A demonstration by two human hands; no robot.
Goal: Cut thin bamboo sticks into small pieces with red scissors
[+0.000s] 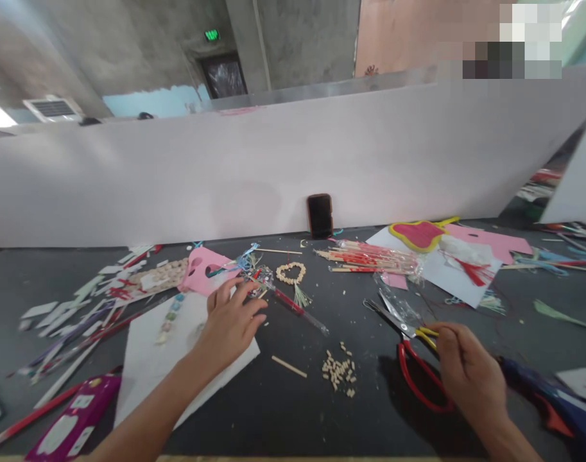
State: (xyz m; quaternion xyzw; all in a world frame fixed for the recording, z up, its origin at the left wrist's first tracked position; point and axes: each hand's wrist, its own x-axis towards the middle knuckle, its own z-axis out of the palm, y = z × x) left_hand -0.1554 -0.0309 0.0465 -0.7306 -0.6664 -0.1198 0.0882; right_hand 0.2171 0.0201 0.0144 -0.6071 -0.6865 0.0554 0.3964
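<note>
My right hand (470, 372) is closed around the yellow part of a handle on a pair of scissors (408, 332). The blades stand apart, pointing away to the left, and a red loop (422, 382) hangs beside my fingers. Over the papers, my left hand (235, 317) has its fingers spread, near a tangle of threads and clear wrapping (260, 273). A clear tube with red in it (297, 307) lies just right of those fingertips. Beyond it rests a ring of pale beads (291, 273) with a green tassel (302, 295).
Small pale beads (338, 371) lie in a pile beside a thin stick (289, 366). Bundled sticks (370, 256) lie farther back. A phone (320, 216) leans on the white partition (254, 173). Blue-handled tool (543, 398) at right; purple package (76, 417) at left.
</note>
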